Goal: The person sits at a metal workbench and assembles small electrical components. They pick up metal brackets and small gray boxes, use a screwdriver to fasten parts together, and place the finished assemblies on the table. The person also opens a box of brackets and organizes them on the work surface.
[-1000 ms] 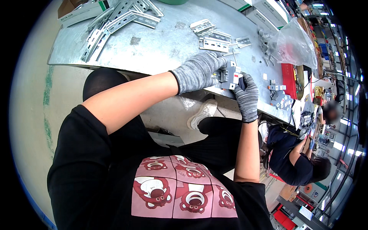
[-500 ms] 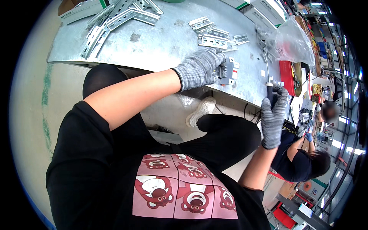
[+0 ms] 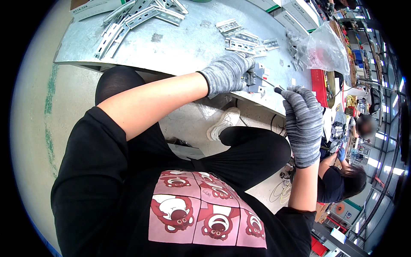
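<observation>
My left hand (image 3: 229, 73), in a grey knitted glove, is closed on a grey electrical module (image 3: 258, 81) at the table's front edge. The module has small red marks and a metal fitting on the side toward my fingers. In my right hand (image 3: 303, 126), gloved alike, is a screwdriver (image 3: 278, 90); its dark handle is mostly hidden by my fingers. The thin shaft points left, its tip at or very near the module; contact cannot be made out. Short slotted metal rails (image 3: 242, 44) lie just beyond my left hand.
Longer slotted rails (image 3: 139, 21) are heaped at the far left of the metal table (image 3: 184, 47). White boxes (image 3: 295, 17) stand at the back. At right are a clear plastic bag (image 3: 327, 47), small metal parts and a red bin (image 3: 318, 85). A co-worker (image 3: 338, 184) sits farther right.
My right hand has swung the screwdriver from upright, pointing away from me, to pointing left at the module. My left hand keeps its grip, almost unmoved.
</observation>
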Motion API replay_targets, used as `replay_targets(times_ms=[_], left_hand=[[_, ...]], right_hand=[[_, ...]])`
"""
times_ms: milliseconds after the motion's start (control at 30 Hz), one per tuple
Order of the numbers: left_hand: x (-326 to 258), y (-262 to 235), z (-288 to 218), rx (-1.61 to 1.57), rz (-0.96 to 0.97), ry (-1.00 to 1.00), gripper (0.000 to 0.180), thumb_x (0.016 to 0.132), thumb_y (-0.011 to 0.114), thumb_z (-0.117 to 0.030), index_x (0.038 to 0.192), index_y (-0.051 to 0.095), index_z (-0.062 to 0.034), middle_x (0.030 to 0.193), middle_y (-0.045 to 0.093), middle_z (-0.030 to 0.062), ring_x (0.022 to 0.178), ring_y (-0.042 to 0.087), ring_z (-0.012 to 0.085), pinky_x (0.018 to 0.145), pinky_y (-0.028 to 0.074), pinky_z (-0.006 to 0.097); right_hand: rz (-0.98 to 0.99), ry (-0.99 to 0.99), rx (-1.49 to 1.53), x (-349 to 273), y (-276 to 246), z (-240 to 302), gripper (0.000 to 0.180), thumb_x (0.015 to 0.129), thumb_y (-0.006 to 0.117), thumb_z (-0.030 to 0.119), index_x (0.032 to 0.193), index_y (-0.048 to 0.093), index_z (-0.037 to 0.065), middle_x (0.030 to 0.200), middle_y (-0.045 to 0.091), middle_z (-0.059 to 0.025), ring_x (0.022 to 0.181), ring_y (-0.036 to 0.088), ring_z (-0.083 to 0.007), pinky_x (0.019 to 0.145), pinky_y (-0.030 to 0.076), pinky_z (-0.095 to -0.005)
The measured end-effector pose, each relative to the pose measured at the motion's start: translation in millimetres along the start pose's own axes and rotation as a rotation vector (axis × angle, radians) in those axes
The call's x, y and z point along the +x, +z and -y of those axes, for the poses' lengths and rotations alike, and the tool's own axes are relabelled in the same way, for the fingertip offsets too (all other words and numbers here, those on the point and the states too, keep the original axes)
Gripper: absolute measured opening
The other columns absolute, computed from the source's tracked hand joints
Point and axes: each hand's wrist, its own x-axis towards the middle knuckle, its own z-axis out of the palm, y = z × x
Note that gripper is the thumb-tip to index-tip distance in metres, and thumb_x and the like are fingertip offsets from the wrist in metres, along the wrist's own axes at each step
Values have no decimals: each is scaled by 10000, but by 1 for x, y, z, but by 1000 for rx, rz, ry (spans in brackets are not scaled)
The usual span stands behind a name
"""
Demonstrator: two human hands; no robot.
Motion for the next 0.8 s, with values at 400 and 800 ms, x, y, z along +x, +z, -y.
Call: replay_targets(times_ms=[400,800], left_hand=[[-5,-5,-7,-236,3,106,362,690,832,-200,944,617,-57,963,636,145,925,617,300,848,499,391],[-4,1,-5,16,-66,42,342,704,769,-187,944,626,9,916,604,196,893,616,357,811,502,431]], right_hand=[[215,86,-262,16,-2,7,380,827,586,42,1196,586,129,1091,582,-147,906,614,-366,740,502,-457],[111,160,105,23,-15,18,733,802,679,43,1461,383,168,1161,586,-236,970,626,-423,750,528,-466]])
